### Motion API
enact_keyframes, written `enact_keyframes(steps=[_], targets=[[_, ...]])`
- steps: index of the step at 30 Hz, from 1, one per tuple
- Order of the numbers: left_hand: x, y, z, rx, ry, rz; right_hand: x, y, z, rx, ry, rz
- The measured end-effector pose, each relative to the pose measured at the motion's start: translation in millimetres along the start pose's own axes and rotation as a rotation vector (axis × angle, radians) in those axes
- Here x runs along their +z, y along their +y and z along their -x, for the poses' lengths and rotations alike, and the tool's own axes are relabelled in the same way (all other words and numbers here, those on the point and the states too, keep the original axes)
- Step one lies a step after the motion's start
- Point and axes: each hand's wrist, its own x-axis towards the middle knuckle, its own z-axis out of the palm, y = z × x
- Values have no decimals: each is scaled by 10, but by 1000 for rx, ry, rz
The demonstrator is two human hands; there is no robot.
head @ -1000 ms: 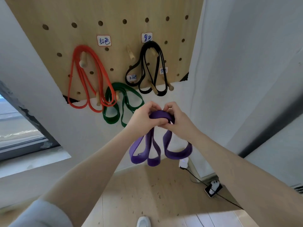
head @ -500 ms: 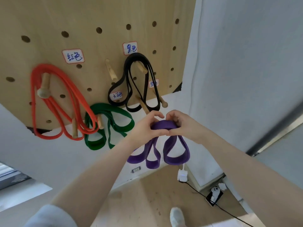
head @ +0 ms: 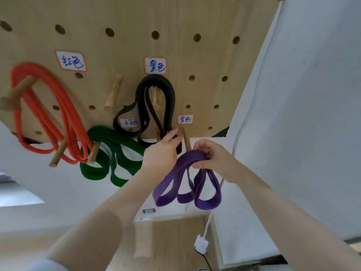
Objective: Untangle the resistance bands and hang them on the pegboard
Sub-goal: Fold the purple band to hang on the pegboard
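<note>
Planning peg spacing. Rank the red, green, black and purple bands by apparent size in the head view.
1. Red band, clearly largest.
2. Black band, green band and purple band look similar; purple hangs nearer the camera, so I won't order these three.

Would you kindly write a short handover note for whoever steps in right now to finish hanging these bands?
Right hand grips the folded purple flat band at its top; its loops hang free.
Left hand has straight fingers reaching toward the bare wooden peg under the lower right label; whether it touches the purple band is unclear.
Done: orange tube band, green flat band and black flat band hang on the wooden pegboard.
Left: hook the purple band over that peg.
</note>
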Motion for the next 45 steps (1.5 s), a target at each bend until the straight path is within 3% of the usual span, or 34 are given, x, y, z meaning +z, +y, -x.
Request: enact_keyframes(steps=[4,9,18,23,27,35,40,45], targets=[[0,-33,-51,-55,80,-80,-35,-29,-165,-58,-46,72],[83,37,-77,19,139,94,-114,5,-407,-152,130,198],[277,176,-220,-167,103,41,-134,213,-716,-227,233,209],[304,262,-291,-290,185,73,-87,367,-754,-375,420,567],[321,281,-254,-301,276,105,-147,463,-687,-401,296,441],[261,185,-291,-247,279,192,-80,431,-720,-419,443,516],[221,199,-387,-319,236,122,-111,290,-924,-248,401,312],[257,242,-314,-329,228,52,-43,389,-724,-334,434,381]])
